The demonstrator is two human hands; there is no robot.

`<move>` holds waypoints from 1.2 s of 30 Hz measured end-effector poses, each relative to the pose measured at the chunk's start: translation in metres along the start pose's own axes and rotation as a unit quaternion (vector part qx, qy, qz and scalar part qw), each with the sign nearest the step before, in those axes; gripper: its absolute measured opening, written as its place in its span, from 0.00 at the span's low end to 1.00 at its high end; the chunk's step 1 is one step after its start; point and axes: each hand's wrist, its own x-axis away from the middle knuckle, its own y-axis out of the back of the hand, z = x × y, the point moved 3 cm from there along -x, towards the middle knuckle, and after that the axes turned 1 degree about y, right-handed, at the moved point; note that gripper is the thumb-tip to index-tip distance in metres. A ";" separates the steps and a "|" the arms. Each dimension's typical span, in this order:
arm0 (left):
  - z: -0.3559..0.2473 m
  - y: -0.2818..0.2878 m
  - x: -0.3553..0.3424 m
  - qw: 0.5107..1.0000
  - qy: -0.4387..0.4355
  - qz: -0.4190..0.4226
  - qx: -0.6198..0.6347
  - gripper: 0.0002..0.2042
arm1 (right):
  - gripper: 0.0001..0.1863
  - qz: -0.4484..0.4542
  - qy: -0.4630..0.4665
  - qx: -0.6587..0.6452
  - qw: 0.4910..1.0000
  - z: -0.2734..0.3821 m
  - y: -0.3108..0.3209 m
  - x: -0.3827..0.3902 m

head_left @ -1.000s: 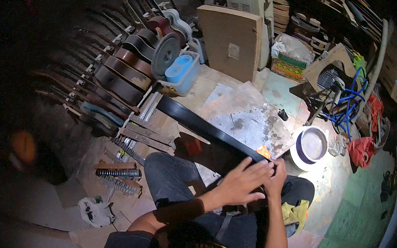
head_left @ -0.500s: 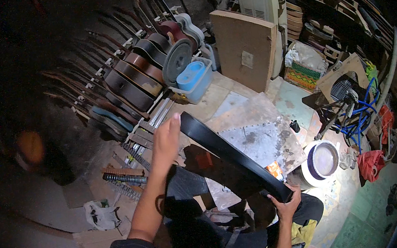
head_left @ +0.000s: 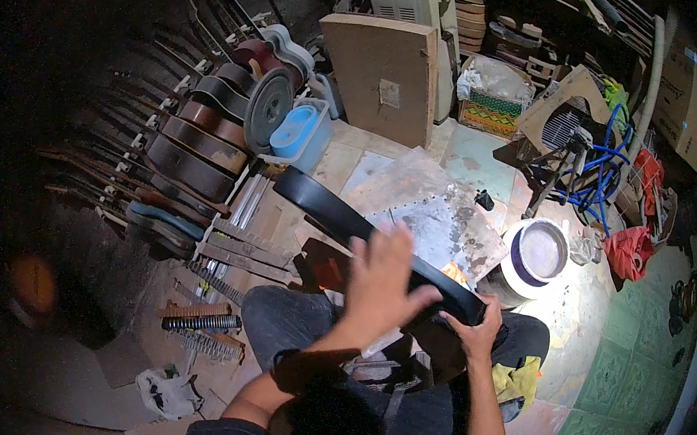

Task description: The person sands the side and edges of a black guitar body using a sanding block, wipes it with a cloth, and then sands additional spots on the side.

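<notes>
A long, curved, glossy black piece [head_left: 317,204], which looks like the side of a guitar body, slants across my lap from upper left to lower right. My right hand [head_left: 481,327] grips its lower right end, thumb on the near side. My left hand [head_left: 381,286] is over its middle, fingers apart and slightly blurred by motion; whether the palm touches the surface I cannot tell. The piece's underside is in dark shadow.
A rack of guitars [head_left: 196,140] stands at far left, beside a clear tub with a blue container [head_left: 294,131]. Stained sheets [head_left: 429,217] lie ahead. To the right are a white bucket [head_left: 539,253], blue hose [head_left: 603,178] and red bag [head_left: 628,254]. Brushes [head_left: 201,322] lie at left.
My left hand has let go of the black piece's upper end and moved right and down to its middle. My right hand keeps its hold. The view has shifted rightward.
</notes>
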 end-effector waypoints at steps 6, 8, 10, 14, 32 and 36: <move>-0.071 -0.035 0.043 0.940 -0.241 0.089 0.223 0.47 | 0.28 0.025 -0.062 -0.035 0.997 -0.023 -0.008 0.007; -0.043 -0.038 0.036 0.964 -0.232 0.030 0.127 0.46 | 0.29 0.027 -0.032 -0.022 0.999 -0.011 -0.008 0.002; 0.001 -0.023 0.028 0.985 -0.166 -0.001 0.053 0.44 | 0.35 0.030 -0.006 -0.001 1.000 0.007 -0.007 -0.005; 0.086 0.035 0.009 0.977 -0.098 -0.108 -0.154 0.39 | 0.34 0.000 0.020 0.017 1.000 0.004 0.000 -0.004; 0.015 -0.129 0.027 0.935 -0.109 -0.309 0.132 0.38 | 0.32 0.008 0.051 -0.012 0.999 0.030 -0.016 -0.001; -0.015 -0.159 0.043 0.898 -0.289 -0.331 0.006 0.42 | 0.31 0.047 0.018 -0.032 0.998 0.018 -0.013 -0.002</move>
